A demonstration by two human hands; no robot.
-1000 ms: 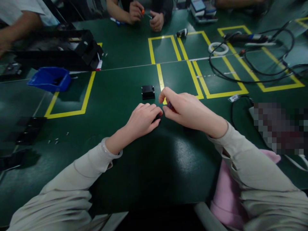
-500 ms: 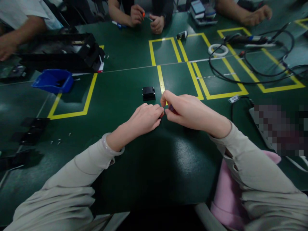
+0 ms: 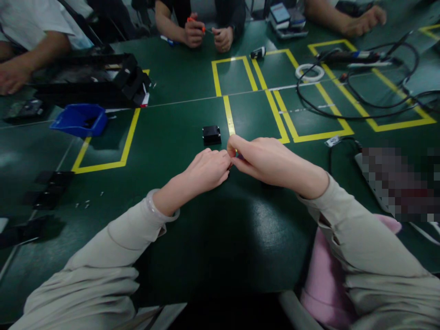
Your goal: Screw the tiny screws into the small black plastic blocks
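Note:
My left hand (image 3: 205, 169) rests on the green table (image 3: 178, 146) with its fingers curled over a small dark part that is mostly hidden. My right hand (image 3: 264, 158) is closed in a pinch right beside it, holding a small purple-tinted item at the fingertips. The two hands touch at the fingertips. A small black block (image 3: 211, 134) sits on the table just beyond them, apart from both hands.
A blue bin (image 3: 79, 120) and a black tray (image 3: 85, 78) stand at the far left. Black parts (image 3: 48, 188) and tiny screws (image 3: 85, 202) lie at the left. Cables (image 3: 357, 96), a tape roll (image 3: 311, 72) and yellow marked boxes fill the right. Other people's hands work along the far edge.
My hands have drawn closer together, fingertips now touching. The view has shifted slightly; the black block has not moved on the table.

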